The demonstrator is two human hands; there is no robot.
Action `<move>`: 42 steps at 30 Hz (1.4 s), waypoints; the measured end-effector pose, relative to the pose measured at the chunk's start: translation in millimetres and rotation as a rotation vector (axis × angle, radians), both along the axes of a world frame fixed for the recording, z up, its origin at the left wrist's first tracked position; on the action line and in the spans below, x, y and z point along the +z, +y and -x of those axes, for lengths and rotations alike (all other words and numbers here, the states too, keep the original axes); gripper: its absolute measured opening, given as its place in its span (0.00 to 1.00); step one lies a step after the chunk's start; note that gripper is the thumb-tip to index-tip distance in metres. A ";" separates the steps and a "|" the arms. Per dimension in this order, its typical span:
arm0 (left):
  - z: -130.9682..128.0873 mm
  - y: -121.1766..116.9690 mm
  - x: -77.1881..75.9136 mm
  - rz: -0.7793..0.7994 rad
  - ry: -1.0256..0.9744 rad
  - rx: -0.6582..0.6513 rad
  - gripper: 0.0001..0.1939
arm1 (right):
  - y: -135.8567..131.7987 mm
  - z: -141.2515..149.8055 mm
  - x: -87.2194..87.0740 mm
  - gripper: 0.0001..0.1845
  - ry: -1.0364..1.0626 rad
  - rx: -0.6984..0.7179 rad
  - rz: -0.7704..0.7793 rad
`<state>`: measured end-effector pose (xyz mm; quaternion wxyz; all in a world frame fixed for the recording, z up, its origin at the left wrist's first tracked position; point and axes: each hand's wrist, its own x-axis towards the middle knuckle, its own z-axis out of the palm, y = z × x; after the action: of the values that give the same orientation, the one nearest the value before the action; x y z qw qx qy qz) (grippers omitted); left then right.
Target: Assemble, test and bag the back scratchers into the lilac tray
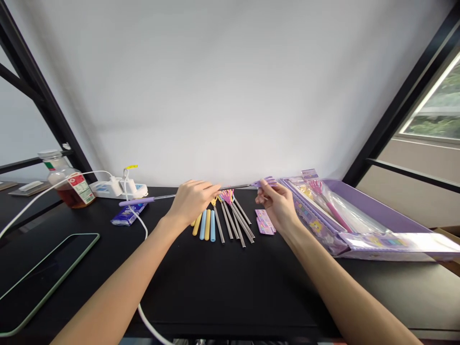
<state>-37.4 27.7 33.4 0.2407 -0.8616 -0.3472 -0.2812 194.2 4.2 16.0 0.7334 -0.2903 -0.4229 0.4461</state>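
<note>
A purple back scratcher (pixel 235 187) with a metal rod is stretched sideways above the black table. My left hand (pixel 194 197) is closed around its rod, with the purple handle sticking out to the left. At the other end, my right hand (pixel 275 199) pinches the purple hand-shaped head. Below lie several back scratcher rods (pixel 232 223) with pink, yellow and blue heads, fanned out on the table. Beside them, to the left, are loose yellow and blue handle tubes (pixel 207 225). A small stack of pink printed cards (pixel 265 222) lies under my right hand.
A purple display box (pixel 323 235) with a bagged pink back scratcher (pixel 334 206) stands at right. At left are a glass bottle (pixel 68 179), a white power strip (pixel 104 189), a blue packet (pixel 128 214), a phone (pixel 43 273) and a white cable (pixel 145 316).
</note>
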 end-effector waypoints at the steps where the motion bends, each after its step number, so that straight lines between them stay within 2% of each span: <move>1: 4.3 1.0 1.1 0.014 -0.010 0.028 0.14 | 1.1 -6.2 2.4 0.20 0.064 -0.046 0.005; 6: 28.4 4.8 9.8 0.054 0.024 0.162 0.16 | 7.5 -47.0 13.2 0.19 0.321 -0.309 0.023; 9: 30.6 4.0 14.0 0.010 0.020 0.168 0.19 | 10.0 -62.9 15.4 0.18 0.418 -0.413 0.036; 11: 24.6 1.7 15.3 0.010 0.052 0.149 0.21 | 10.5 -62.9 14.3 0.19 0.426 -0.441 0.023; 14: 9.6 -4.3 15.3 0.038 0.118 0.136 0.20 | 8.3 -44.3 8.9 0.22 0.279 -0.333 0.005; 16: -0.2 -9.1 14.2 0.042 0.135 0.144 0.18 | 4.8 -24.1 3.4 0.24 0.124 -0.150 -0.003; 18: -8.3 -13.3 12.6 0.036 0.139 0.134 0.18 | 0.7 -4.2 -2.8 0.24 -0.023 -0.029 -0.018; 22: -20.2 -17.3 8.6 0.034 0.128 0.084 0.20 | -3.8 19.4 -12.0 0.23 -0.232 0.069 -0.012; 26: -24.5 -15.8 5.9 0.039 0.043 0.071 0.19 | -4.8 20.9 -10.0 0.21 -0.134 0.144 -0.002; 29: -19.0 -12.1 3.2 0.059 -0.038 -0.001 0.19 | -7.1 15.2 -4.5 0.15 -0.123 0.199 0.000; 32: -9.3 -7.3 -0.8 0.108 -0.047 -0.087 0.18 | -8.3 7.7 -1.3 0.14 -0.143 0.194 0.012; 36: -3.0 -5.3 -4.4 0.189 -0.054 -0.145 0.17 | -7.1 2.3 -0.3 0.13 -0.068 0.184 0.023; 42: -20.3 -16.4 -8.0 0.289 -0.104 -0.142 0.18 | -10.3 20.7 -6.4 0.15 -0.122 0.217 0.025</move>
<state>-17.1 11.3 25.3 0.0754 -0.8940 -0.3341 -0.2888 173.6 -6.1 9.6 0.6500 -0.2788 -0.4901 0.5095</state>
